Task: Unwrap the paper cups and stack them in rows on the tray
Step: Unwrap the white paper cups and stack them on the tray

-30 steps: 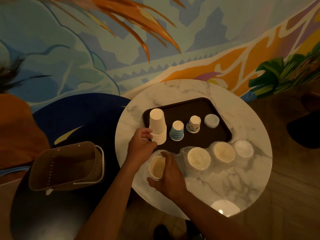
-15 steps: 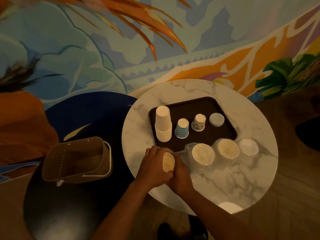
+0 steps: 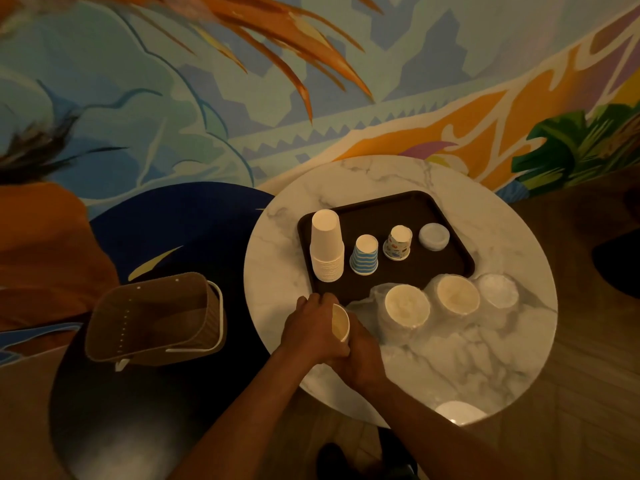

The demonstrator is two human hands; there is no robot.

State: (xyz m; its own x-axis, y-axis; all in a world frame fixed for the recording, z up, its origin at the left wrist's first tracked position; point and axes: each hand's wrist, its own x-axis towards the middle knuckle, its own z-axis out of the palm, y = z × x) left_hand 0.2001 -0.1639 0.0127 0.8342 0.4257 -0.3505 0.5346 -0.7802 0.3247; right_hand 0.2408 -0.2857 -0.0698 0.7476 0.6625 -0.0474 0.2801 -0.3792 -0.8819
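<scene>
Gripping one paper cup with both hands, just in front of the near left corner of the tray, over the surface. Wrapping the left hand round the cup's left side, fingers curled. Clamping the right hand on the cup's lower right side, the two hands touching below the rim. Tilting the cup's open mouth towards the right.

Standing upside down on the tray, left to right: a white cup stack, a blue striped cup, a patterned cup, a low white stack.

Lying against the tray's near edge, in clear film: a first wrapped stack, a second wrapped stack, a third wrapped stack.

Sitting well left of the tray, off the surface: a brown basket.
</scene>
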